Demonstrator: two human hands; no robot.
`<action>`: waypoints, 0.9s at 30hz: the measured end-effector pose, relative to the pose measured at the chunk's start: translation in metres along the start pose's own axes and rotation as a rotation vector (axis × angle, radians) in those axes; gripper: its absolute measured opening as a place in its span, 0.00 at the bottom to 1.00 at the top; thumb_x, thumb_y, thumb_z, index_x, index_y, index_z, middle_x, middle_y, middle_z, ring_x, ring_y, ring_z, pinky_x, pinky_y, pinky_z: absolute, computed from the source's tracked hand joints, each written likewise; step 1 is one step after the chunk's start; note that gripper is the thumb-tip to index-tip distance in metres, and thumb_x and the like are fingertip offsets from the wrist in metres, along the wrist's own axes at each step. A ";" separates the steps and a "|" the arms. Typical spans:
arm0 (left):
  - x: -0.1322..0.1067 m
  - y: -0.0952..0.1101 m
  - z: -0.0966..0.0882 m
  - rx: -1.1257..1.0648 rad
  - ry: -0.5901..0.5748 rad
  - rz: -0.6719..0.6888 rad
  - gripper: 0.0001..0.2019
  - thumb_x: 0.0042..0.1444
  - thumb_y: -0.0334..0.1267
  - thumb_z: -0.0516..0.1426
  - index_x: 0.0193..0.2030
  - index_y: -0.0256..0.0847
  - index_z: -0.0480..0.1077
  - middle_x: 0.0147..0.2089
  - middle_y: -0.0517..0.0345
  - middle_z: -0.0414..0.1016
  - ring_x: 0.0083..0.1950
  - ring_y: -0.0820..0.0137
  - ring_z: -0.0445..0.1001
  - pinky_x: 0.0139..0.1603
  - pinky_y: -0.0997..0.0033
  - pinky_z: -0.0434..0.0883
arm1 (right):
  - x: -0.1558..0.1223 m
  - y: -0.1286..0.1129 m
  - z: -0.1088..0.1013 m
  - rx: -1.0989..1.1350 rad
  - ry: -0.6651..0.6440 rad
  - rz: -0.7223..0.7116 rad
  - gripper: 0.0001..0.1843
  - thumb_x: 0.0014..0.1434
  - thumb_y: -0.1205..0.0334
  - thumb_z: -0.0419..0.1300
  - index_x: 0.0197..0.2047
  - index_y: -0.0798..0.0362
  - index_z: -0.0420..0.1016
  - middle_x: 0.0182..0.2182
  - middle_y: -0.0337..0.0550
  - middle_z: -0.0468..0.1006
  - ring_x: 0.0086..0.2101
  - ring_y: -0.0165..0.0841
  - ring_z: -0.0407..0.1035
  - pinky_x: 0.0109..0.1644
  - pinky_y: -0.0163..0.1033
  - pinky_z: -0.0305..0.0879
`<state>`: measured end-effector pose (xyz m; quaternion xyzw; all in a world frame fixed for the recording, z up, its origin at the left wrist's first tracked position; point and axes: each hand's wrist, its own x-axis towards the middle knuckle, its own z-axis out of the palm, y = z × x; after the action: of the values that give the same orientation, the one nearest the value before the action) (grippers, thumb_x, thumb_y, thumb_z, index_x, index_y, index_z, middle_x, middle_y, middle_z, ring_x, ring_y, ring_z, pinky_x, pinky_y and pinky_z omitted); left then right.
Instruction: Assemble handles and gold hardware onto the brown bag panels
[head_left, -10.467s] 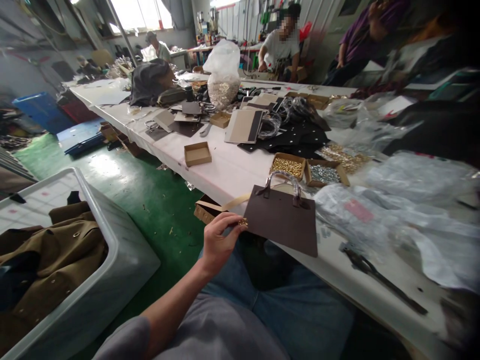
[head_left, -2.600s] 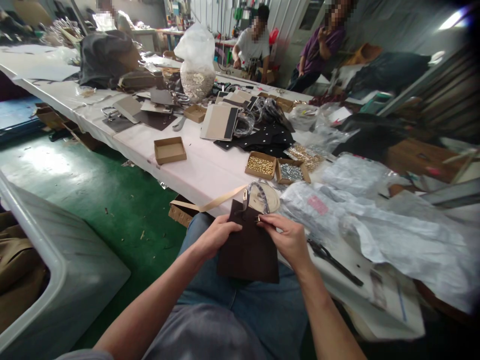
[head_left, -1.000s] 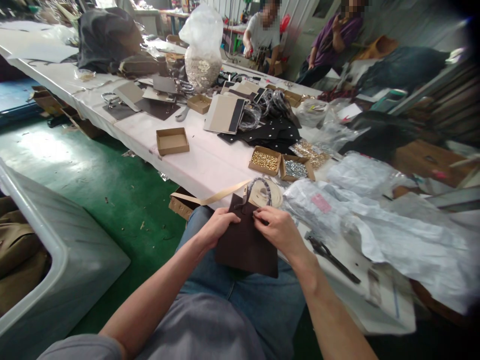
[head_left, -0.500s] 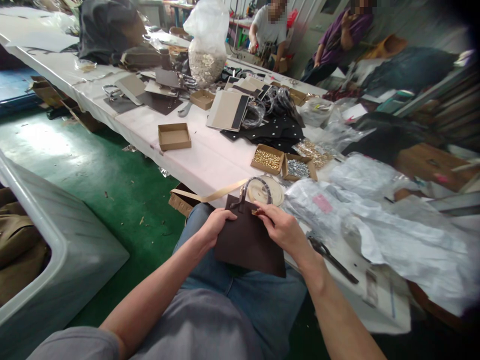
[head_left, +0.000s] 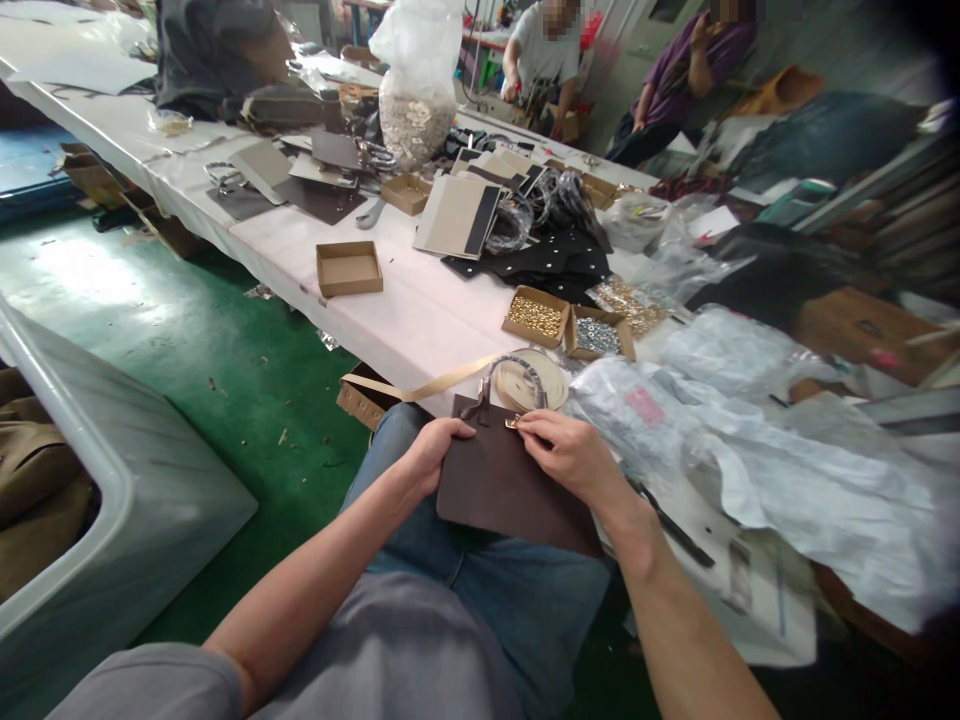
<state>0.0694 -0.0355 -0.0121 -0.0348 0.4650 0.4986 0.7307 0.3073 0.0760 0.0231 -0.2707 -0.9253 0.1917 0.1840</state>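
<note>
A dark brown bag panel [head_left: 510, 490] rests on my lap against the table edge. It carries a wrapped, looped handle [head_left: 534, 372] at its top. My left hand [head_left: 439, 445] grips the panel's left edge, thumb on the face. Near the panel's upper right, my right hand [head_left: 562, 445] pinches a small gold-coloured metal fitting [head_left: 512, 424] at the handle's right end. The exact kind of fitting is too small to make out. Behind the handle lies a roll of cream tape [head_left: 517, 385], its loose end trailing left.
Small boxes of gold hardware [head_left: 534, 316] and silver hardware [head_left: 596, 335] stand beyond the handle. An open cardboard box [head_left: 349, 270] sits farther left. Plastic wrapping [head_left: 750, 430] covers the right side. A grey bin [head_left: 150, 520] stands at left. Two people are across the table.
The panel has swung slightly, its lower right corner moving right. My right hand has shifted a little right and turned, and the gold fitting shows more clearly.
</note>
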 end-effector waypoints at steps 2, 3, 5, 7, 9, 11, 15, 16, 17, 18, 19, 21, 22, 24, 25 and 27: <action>0.000 0.001 0.000 0.006 0.026 -0.042 0.10 0.53 0.33 0.68 0.43 0.35 0.80 0.29 0.49 0.84 0.25 0.63 0.78 0.31 0.65 0.75 | 0.002 0.002 -0.001 -0.008 -0.017 -0.003 0.14 0.75 0.67 0.62 0.51 0.46 0.91 0.53 0.45 0.90 0.50 0.42 0.87 0.60 0.49 0.84; 0.000 0.001 0.001 0.010 0.035 -0.059 0.10 0.54 0.33 0.68 0.43 0.34 0.81 0.29 0.49 0.84 0.24 0.63 0.78 0.30 0.65 0.75 | 0.003 0.002 -0.001 -0.012 -0.025 -0.004 0.14 0.74 0.67 0.62 0.50 0.46 0.91 0.53 0.45 0.90 0.49 0.42 0.87 0.59 0.48 0.84; 0.000 0.001 0.000 0.001 0.036 -0.071 0.10 0.54 0.33 0.67 0.44 0.34 0.80 0.29 0.49 0.84 0.24 0.63 0.77 0.30 0.66 0.74 | 0.004 0.004 0.001 -0.027 -0.046 -0.010 0.14 0.74 0.68 0.62 0.49 0.46 0.90 0.53 0.44 0.90 0.48 0.41 0.87 0.58 0.47 0.84; 0.000 0.000 -0.001 -0.012 0.035 -0.080 0.10 0.55 0.33 0.66 0.44 0.33 0.80 0.29 0.48 0.84 0.24 0.63 0.78 0.29 0.66 0.74 | 0.003 0.004 0.004 -0.053 -0.068 -0.016 0.13 0.74 0.68 0.62 0.48 0.46 0.90 0.52 0.44 0.90 0.47 0.40 0.86 0.56 0.45 0.83; 0.000 -0.001 -0.003 -0.028 0.034 -0.084 0.10 0.55 0.33 0.66 0.44 0.33 0.80 0.30 0.48 0.84 0.24 0.63 0.78 0.29 0.66 0.75 | 0.001 0.002 0.007 -0.084 -0.080 -0.014 0.13 0.75 0.67 0.62 0.47 0.47 0.89 0.52 0.44 0.90 0.47 0.40 0.86 0.54 0.43 0.82; 0.002 -0.001 -0.003 -0.046 0.027 -0.082 0.10 0.55 0.33 0.67 0.44 0.33 0.80 0.30 0.48 0.84 0.24 0.63 0.78 0.29 0.66 0.75 | 0.000 0.000 0.009 -0.119 -0.077 -0.004 0.12 0.76 0.67 0.61 0.46 0.48 0.87 0.52 0.46 0.89 0.46 0.40 0.85 0.52 0.43 0.81; 0.004 -0.002 -0.002 -0.055 0.005 -0.074 0.10 0.54 0.34 0.68 0.42 0.34 0.79 0.29 0.48 0.83 0.24 0.63 0.78 0.29 0.66 0.74 | -0.002 -0.007 0.010 -0.194 -0.082 -0.014 0.12 0.77 0.67 0.59 0.46 0.49 0.85 0.54 0.48 0.89 0.47 0.41 0.85 0.49 0.43 0.80; 0.004 -0.002 -0.002 -0.050 0.002 -0.073 0.09 0.55 0.34 0.67 0.42 0.34 0.79 0.29 0.48 0.83 0.24 0.63 0.78 0.29 0.66 0.75 | -0.002 -0.008 0.009 -0.199 -0.092 -0.023 0.13 0.77 0.68 0.59 0.46 0.49 0.85 0.55 0.48 0.88 0.48 0.41 0.85 0.50 0.44 0.81; 0.003 -0.002 -0.002 -0.044 0.001 -0.073 0.09 0.55 0.34 0.67 0.42 0.34 0.79 0.29 0.48 0.84 0.24 0.63 0.78 0.30 0.67 0.75 | -0.002 -0.009 0.009 -0.193 -0.103 -0.032 0.14 0.76 0.69 0.58 0.47 0.49 0.86 0.57 0.49 0.88 0.50 0.42 0.85 0.53 0.46 0.82; 0.002 -0.003 -0.003 -0.033 0.001 -0.072 0.08 0.55 0.34 0.67 0.42 0.34 0.80 0.29 0.48 0.84 0.24 0.63 0.78 0.30 0.67 0.75 | -0.003 -0.011 0.008 -0.174 -0.111 -0.039 0.15 0.76 0.70 0.58 0.48 0.48 0.86 0.58 0.49 0.87 0.52 0.43 0.84 0.56 0.48 0.82; 0.000 -0.003 -0.004 -0.019 -0.001 -0.068 0.08 0.55 0.35 0.68 0.41 0.34 0.80 0.29 0.49 0.83 0.24 0.64 0.77 0.29 0.67 0.75 | -0.003 -0.012 0.006 -0.146 -0.115 -0.047 0.15 0.75 0.71 0.57 0.49 0.48 0.87 0.59 0.49 0.87 0.54 0.44 0.84 0.58 0.50 0.83; -0.003 -0.004 -0.005 0.013 -0.023 -0.032 0.09 0.54 0.35 0.69 0.41 0.34 0.80 0.28 0.50 0.83 0.23 0.65 0.76 0.29 0.67 0.74 | -0.005 -0.014 0.001 -0.081 -0.096 -0.052 0.16 0.75 0.70 0.58 0.52 0.46 0.88 0.60 0.49 0.86 0.56 0.46 0.83 0.63 0.55 0.82; -0.006 -0.004 -0.006 0.027 -0.048 0.001 0.10 0.53 0.35 0.70 0.41 0.34 0.81 0.29 0.50 0.83 0.24 0.66 0.76 0.29 0.68 0.74 | -0.006 -0.015 -0.003 -0.053 -0.066 -0.044 0.15 0.75 0.68 0.60 0.53 0.45 0.88 0.60 0.48 0.86 0.57 0.47 0.83 0.65 0.57 0.81; -0.010 -0.004 -0.005 0.046 -0.120 0.084 0.13 0.50 0.34 0.72 0.42 0.33 0.83 0.32 0.49 0.85 0.26 0.66 0.78 0.32 0.68 0.75 | -0.006 -0.016 -0.013 -0.006 0.026 -0.003 0.12 0.76 0.64 0.63 0.53 0.43 0.88 0.59 0.48 0.86 0.57 0.49 0.82 0.66 0.60 0.80; -0.013 -0.004 -0.004 0.053 -0.159 0.121 0.15 0.48 0.33 0.73 0.43 0.33 0.84 0.35 0.48 0.87 0.29 0.66 0.80 0.35 0.68 0.77 | -0.005 -0.017 -0.020 0.019 0.082 0.026 0.10 0.76 0.62 0.64 0.52 0.42 0.88 0.58 0.48 0.86 0.58 0.50 0.82 0.67 0.61 0.80; -0.018 -0.004 -0.001 0.078 -0.232 0.162 0.19 0.46 0.35 0.77 0.46 0.33 0.86 0.40 0.46 0.89 0.34 0.64 0.84 0.41 0.67 0.79 | -0.002 -0.019 -0.034 0.057 0.186 0.082 0.06 0.75 0.59 0.67 0.50 0.42 0.88 0.58 0.48 0.86 0.59 0.50 0.81 0.68 0.60 0.78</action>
<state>0.0705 -0.0503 -0.0016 0.0890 0.3977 0.5381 0.7378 0.3154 0.0687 0.0609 -0.3194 -0.8866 0.1993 0.2686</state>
